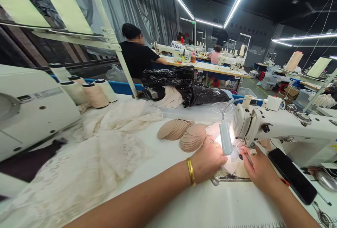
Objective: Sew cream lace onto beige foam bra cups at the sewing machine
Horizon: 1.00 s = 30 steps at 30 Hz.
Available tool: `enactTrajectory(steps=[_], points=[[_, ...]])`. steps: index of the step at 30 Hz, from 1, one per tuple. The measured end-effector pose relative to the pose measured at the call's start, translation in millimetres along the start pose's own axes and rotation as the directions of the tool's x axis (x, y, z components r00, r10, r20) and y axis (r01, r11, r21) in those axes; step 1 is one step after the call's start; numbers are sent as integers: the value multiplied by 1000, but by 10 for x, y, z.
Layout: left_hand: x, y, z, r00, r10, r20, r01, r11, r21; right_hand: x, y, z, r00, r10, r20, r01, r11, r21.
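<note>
My left hand, with a gold bangle at the wrist, is closed on a pale pink fabric piece under the sewing machine's head. My right hand is beside the needle area of the white sewing machine, its fingertips pinched together near the fabric's right edge. What lies between those fingertips is too small to make out. A grey lamp on a bendy neck lights the work and hides part of the fabric. Behind my left hand, beige oval pads lie fanned out in overlapping stacks.
White lace fabric spreads over the table's left side. Thread cones stand behind it. Black plastic bags lie at the back. A phone rests right of my right hand. A co-worker sits beyond the table.
</note>
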State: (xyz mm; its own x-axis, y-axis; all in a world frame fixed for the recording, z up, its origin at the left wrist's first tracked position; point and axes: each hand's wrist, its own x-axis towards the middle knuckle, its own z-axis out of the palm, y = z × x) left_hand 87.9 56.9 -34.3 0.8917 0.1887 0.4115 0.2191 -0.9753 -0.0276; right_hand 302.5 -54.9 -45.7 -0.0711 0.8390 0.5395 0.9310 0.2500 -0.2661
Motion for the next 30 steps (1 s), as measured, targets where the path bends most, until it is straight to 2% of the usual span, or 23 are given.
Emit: enactTrajectory(steps=[10, 16, 19, 21, 23, 26, 28, 30], points=[[-10, 79, -113, 1000, 14, 17, -14, 1000, -4, -5, -2, -10, 1000, -4, 10, 4, 999, 34], [-11, 70, -81, 1000, 21, -1, -21, 1000, 4, 17, -33, -44, 999, -49, 6, 49, 999, 19], [-10, 58, -73, 1000, -13, 5, 13, 1000, 17, 25, -43, -76, 998, -68, 10, 68, 998, -3], [-20, 78, -82, 999, -32, 1, 32, 999, 27, 27, -53, -117, 995, -87, 57, 88, 996, -2], [-47, 133, -99, 1000, -11, -11, 11, 1000, 16, 30, -70, -172, 978, -114, 173, 110, 993, 30], [-99, 255, -118, 998, 33, -59, -34, 999, -28, 36, -107, -243, 921, -163, 354, 126, 984, 126], [-122, 316, -119, 995, 37, -88, -43, 997, -61, 35, -128, -260, 896, -181, 406, 117, 977, 178], [-127, 335, -111, 995, 39, -96, -47, 995, -86, 27, -136, -248, 893, -174, 416, 99, 976, 196]])
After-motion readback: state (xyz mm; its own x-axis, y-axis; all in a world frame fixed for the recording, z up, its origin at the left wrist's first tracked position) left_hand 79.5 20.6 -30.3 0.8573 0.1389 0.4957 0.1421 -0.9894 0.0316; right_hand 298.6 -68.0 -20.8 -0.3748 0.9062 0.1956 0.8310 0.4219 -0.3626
